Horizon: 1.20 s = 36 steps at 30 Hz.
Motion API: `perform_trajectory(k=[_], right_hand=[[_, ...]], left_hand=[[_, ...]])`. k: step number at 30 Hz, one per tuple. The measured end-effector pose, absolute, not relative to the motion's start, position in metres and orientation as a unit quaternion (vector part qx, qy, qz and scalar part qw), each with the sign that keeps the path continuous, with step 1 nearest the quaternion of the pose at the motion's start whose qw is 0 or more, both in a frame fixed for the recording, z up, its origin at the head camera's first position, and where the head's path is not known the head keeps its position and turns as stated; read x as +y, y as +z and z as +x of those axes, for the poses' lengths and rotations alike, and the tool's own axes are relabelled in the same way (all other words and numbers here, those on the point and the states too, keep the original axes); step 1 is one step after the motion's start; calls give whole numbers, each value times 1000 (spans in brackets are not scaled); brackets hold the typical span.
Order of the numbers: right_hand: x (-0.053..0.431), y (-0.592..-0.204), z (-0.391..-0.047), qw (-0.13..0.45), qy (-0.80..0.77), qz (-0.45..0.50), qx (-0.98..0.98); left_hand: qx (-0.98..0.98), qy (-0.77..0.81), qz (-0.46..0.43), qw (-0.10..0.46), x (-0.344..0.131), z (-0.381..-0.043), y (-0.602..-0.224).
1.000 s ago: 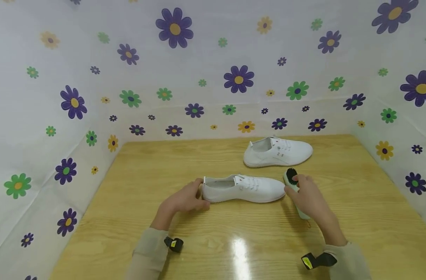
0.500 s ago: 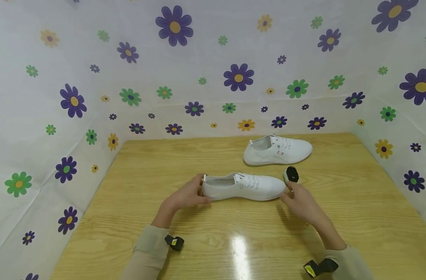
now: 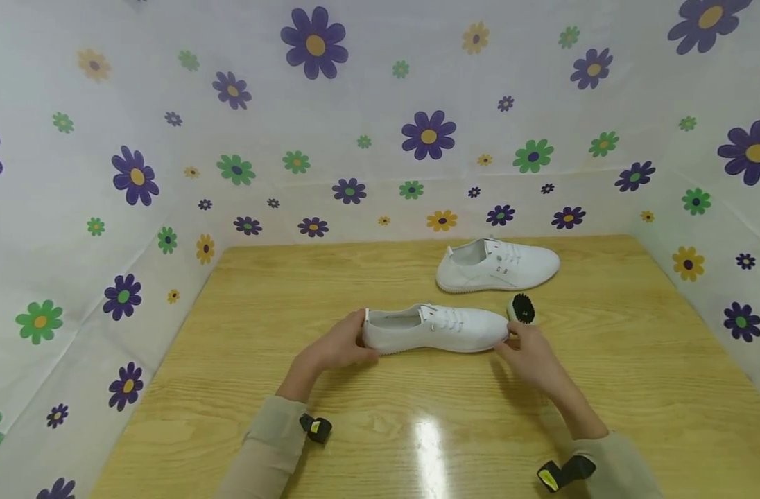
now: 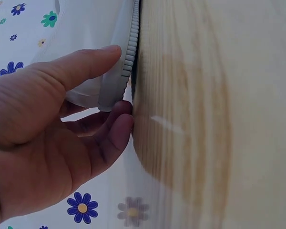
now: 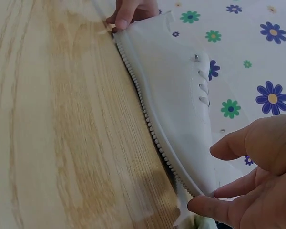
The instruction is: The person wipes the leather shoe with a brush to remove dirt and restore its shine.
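A white lace-up shoe (image 3: 442,331) lies lengthwise between my hands, sole down, toe to the right. My left hand (image 3: 341,343) grips its heel; in the left wrist view the thumb (image 4: 88,64) lies along the side above the ridged sole, the other fingers curled behind the heel. At the toe, my right hand (image 3: 532,357) holds the tip between thumb and fingers. The right wrist view shows those fingers (image 5: 212,207) right at the toe's sole edge. Just beyond this hand is a brush (image 3: 522,309) with black bristles facing up; its handle is mostly hidden behind the hand.
A second white shoe (image 3: 497,267) stands farther back on the wooden table (image 3: 280,277), toe also to the right. Flower-printed cloth (image 3: 367,90) encloses the table at the back and both sides. A bright reflection shows on the tabletop near the front.
My right hand has come off the brush, leaving it on the table, and moved left onto the shoe's toe. My left hand stays at the heel.
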State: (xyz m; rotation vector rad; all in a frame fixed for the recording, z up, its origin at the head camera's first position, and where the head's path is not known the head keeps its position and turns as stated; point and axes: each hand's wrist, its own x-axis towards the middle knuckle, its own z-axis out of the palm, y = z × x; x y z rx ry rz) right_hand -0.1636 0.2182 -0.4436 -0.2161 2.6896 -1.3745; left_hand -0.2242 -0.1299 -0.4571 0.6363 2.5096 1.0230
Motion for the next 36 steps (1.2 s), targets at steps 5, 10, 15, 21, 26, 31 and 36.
perform_trajectory(k=[5, 10, 15, 21, 26, 31, 36], right_hand=[[214, -445, -165, 54, -479, -96, 871], [206, -445, -166, 73, -491, -111, 861], [195, -450, -168, 87, -497, -122, 855], [175, -449, -172, 123, -498, -114, 851], [157, -448, -175, 141, -495, -125, 848], [142, -448, -182, 155, -512, -139, 833], [126, -450, -195, 155, -539, -149, 815]], left_hand=[[892, 352, 222, 175, -135, -225, -455], [900, 339, 208, 180, -147, -223, -455], [903, 337, 189, 185, -161, -219, -454], [908, 333, 168, 192, -177, -212, -449], [919, 309, 144, 195, -187, -202, -443], [924, 295, 145, 193, -196, -190, -441], [927, 291, 141, 191, -202, -179, -438]])
